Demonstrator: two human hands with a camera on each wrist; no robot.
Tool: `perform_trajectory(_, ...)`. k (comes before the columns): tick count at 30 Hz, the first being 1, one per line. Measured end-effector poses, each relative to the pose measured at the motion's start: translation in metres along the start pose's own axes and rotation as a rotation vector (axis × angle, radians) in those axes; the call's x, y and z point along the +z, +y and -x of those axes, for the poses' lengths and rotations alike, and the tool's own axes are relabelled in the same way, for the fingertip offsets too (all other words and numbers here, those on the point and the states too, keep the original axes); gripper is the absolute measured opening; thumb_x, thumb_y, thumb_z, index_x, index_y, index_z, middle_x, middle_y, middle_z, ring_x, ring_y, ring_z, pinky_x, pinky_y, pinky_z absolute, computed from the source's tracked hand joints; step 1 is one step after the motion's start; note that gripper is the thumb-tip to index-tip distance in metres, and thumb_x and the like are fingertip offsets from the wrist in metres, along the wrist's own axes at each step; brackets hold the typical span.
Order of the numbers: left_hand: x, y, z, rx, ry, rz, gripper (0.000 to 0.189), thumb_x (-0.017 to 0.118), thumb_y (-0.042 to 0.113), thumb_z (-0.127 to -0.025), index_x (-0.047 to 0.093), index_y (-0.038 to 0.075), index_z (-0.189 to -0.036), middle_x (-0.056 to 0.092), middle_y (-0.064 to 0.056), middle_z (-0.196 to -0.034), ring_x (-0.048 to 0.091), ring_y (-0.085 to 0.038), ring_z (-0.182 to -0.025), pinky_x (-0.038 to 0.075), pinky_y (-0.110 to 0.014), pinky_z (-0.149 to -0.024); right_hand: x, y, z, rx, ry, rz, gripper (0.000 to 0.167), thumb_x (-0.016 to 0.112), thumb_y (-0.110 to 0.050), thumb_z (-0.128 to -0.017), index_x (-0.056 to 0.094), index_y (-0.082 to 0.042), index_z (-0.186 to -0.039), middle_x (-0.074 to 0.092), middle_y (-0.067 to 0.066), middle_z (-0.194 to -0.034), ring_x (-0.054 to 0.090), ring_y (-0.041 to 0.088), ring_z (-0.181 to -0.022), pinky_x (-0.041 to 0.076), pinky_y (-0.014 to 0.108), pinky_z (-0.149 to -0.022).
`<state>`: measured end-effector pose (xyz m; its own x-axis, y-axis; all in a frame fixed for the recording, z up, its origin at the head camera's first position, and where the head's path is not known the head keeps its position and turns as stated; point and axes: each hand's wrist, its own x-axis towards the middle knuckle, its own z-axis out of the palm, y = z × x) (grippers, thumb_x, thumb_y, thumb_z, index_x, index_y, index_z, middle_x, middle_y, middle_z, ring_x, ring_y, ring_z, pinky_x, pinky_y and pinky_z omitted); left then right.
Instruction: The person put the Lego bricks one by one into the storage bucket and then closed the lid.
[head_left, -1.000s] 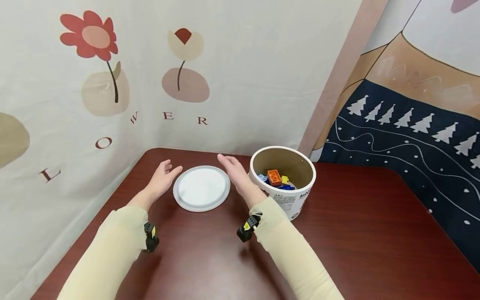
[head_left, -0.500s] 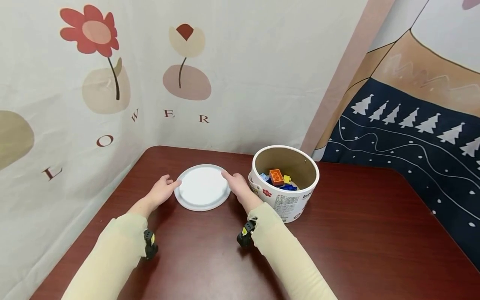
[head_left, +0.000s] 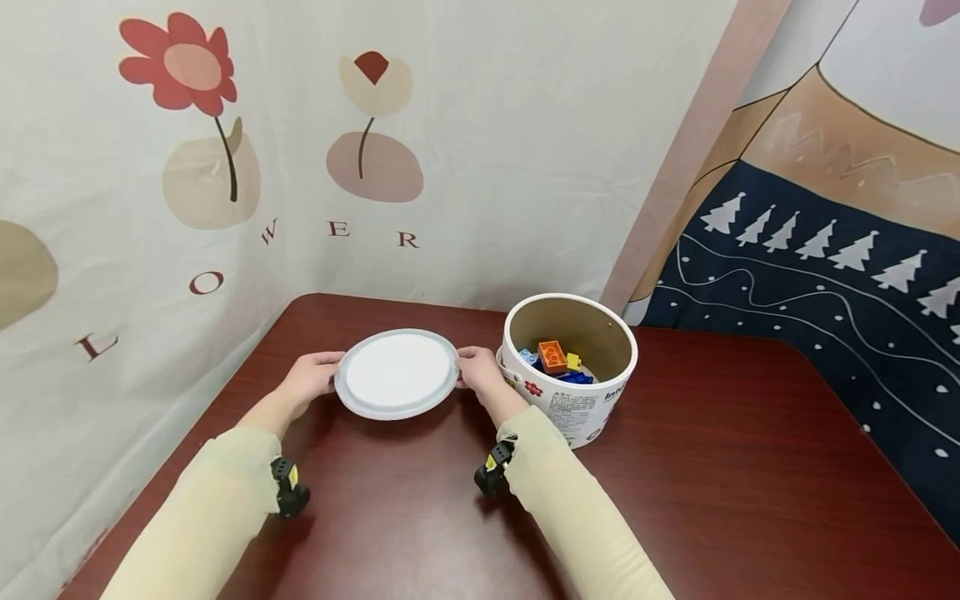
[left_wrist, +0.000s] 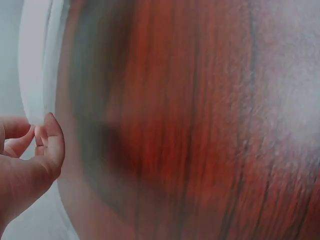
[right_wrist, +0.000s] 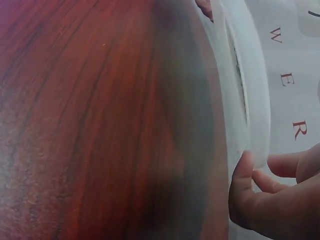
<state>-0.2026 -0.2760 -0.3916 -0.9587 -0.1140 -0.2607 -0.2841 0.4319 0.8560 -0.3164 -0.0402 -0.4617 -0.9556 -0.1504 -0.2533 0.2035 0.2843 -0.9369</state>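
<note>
A round white lid hangs slightly above the dark red table, held level between both hands. My left hand pinches its left edge; in the left wrist view the thumb and fingertips close on the lid's rim. On the opposite side, my right hand pinches the right edge, and the right wrist view shows that rim between thumb and fingers. Just beyond the right hand stands a white bucket, its top uncovered. Inside lie toy building blocks, among them an orange block and a yellow one.
A dark red wooden table spreads out beneath, wide to the right of the bucket. Behind and to the left hangs a pale flower-printed cloth. A navy cloth with white trees borders the table's right side.
Both hands have come down from beside the lid and taken its edges. The lid has lifted slightly off the table and shifted a little left. The bucket stays in place.
</note>
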Motion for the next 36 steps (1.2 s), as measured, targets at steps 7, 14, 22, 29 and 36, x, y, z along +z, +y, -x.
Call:
perform_trajectory(7, -0.021, 0.009, 0.003, 0.026, -0.028, 0.032, 0.048, 0.035, 0.012, -0.099, 0.028, -0.007, -0.143, 0.032, -0.028, -0.145, 0.055, -0.015, -0.111, 0.046, -0.032, -0.099, -0.015, -0.081, 0.097, 0.015, -0.080, -0.052, 0.033, 0.044, 0.004, -0.091, 0.050, 0.009, -0.124, 0.053, 0.013, -0.089, 0.047, 0.011, -0.058, 0.045, 0.016, -0.050)
perform_trajectory(14, -0.046, 0.023, 0.004, 0.075, -0.071, 0.110, 0.051, 0.036, 0.018, -0.100, 0.026, -0.008, -0.143, 0.029, -0.030, -0.146, 0.052, 0.013, -0.082, 0.050, -0.012, -0.078, -0.016, -0.089, 0.087, -0.019, -0.121, -0.048, 0.035, 0.047, 0.001, -0.091, 0.050, 0.006, -0.125, 0.057, 0.016, -0.093, 0.056, 0.015, -0.062, 0.057, 0.030, -0.067)
perform_trajectory(22, -0.055, 0.042, 0.009, 0.052, -0.070, 0.110, 0.052, 0.035, 0.024, -0.100, 0.026, 0.000, -0.146, 0.029, -0.024, -0.148, 0.052, 0.011, -0.081, 0.051, -0.015, -0.079, -0.024, -0.102, 0.081, -0.025, -0.146, -0.087, 0.036, 0.050, -0.002, -0.091, 0.050, 0.002, -0.127, 0.055, 0.011, -0.087, 0.056, 0.014, -0.061, 0.054, 0.044, -0.085)
perform_trajectory(29, -0.059, 0.058, 0.014, 0.052, -0.086, 0.115, 0.050, 0.037, 0.022, -0.100, 0.029, 0.001, -0.145, 0.030, -0.018, -0.146, 0.054, 0.007, -0.082, 0.051, -0.014, -0.077, -0.039, -0.119, 0.090, -0.041, -0.191, -0.182, 0.039, 0.051, 0.000, -0.090, 0.048, 0.006, -0.128, 0.054, 0.009, -0.082, 0.056, 0.013, -0.062, 0.056, 0.029, -0.064)
perform_trajectory(36, -0.061, 0.075, 0.018, 0.067, -0.089, 0.105, 0.051, 0.037, 0.022, -0.100, 0.028, 0.001, -0.146, 0.029, -0.019, -0.148, 0.055, 0.010, -0.081, 0.051, -0.015, -0.076, -0.054, -0.134, 0.098, -0.050, -0.203, -0.233, 0.040, 0.051, 0.001, -0.090, 0.046, 0.007, -0.130, 0.053, 0.008, -0.078, 0.056, 0.012, -0.059, 0.051, 0.020, -0.052)
